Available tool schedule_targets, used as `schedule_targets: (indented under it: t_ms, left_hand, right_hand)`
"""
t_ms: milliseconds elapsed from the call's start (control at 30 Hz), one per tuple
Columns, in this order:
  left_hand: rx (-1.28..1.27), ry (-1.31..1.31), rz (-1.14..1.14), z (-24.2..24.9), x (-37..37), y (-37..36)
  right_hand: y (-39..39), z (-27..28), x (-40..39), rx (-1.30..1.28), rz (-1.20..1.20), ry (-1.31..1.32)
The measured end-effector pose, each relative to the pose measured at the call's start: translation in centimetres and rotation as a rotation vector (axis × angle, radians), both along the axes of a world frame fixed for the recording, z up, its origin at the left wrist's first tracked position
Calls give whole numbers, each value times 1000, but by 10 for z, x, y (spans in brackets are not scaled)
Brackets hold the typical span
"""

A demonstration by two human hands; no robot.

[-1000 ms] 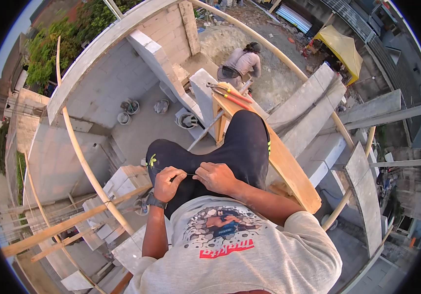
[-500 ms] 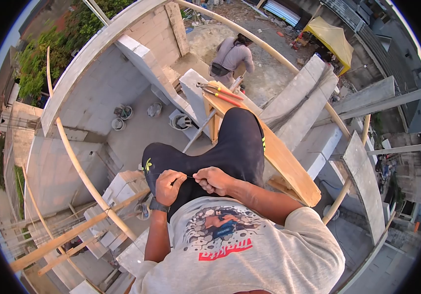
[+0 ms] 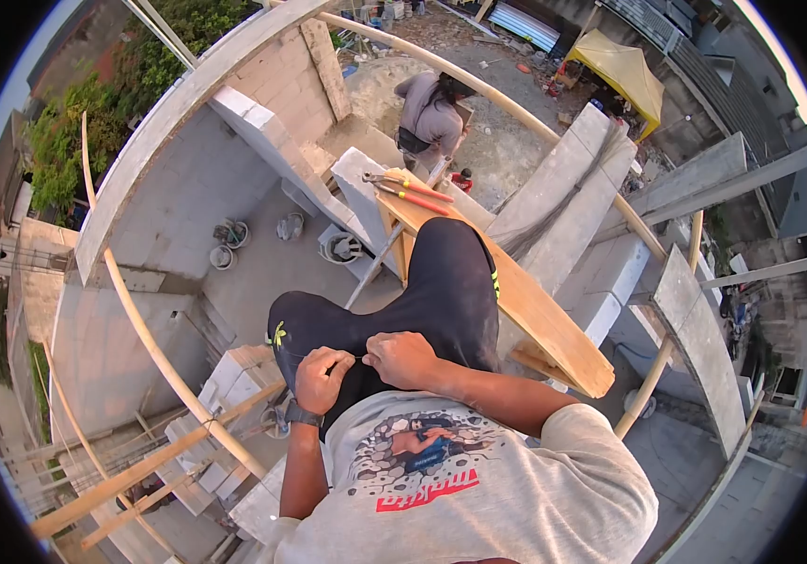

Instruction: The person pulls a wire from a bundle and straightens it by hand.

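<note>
A thin wire (image 3: 359, 357) runs between my two hands, above my lap. My left hand (image 3: 322, 378), with a watch on its wrist, pinches one side of it between thumb and fingers. Close by on the right, my right hand (image 3: 401, 360) is closed around the other side, its back facing up. Pincers (image 3: 413, 191) with red-orange handles lie on the far end of the wooden plank (image 3: 554, 324) beside my right leg. A bundle of long thin wire (image 3: 580, 193) rests on the concrete panel beyond the plank.
I sit high above a floor holding several buckets (image 3: 340, 247). Block walls (image 3: 173, 193) and a curved wooden pole (image 3: 154, 348) stand to the left. Another person (image 3: 430, 115) crouches on the ground below. A yellow canopy (image 3: 618, 73) stands farther back.
My right hand has turned over and its fingers are curled more tightly, close to my left. The person below has shifted posture. The whole view has tilted slightly.
</note>
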State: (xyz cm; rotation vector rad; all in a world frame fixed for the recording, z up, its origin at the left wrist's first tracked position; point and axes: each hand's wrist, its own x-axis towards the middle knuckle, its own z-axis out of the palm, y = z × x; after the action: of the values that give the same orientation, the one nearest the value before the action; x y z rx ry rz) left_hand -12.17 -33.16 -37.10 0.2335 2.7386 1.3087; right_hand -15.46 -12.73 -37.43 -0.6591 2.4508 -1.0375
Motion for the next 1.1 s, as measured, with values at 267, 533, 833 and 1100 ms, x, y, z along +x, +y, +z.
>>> schedule_targets:
  t_ms: [267, 533, 833, 1100]
  left_hand:
    - [-52, 15, -75, 0, 0, 7]
    - [-23, -5, -45, 3, 0, 1]
    - [-392, 154, 471, -25, 21, -16]
    - [-446, 48, 551, -30, 26, -13]
  right_hand:
    - [7, -12, 9, -46, -59, -114]
    - [-7, 8, -12, 40, 177, -37]
    - [6, 5, 8, 62, 304, -36]
    - [-13, 7, 6, 62, 328, -62]
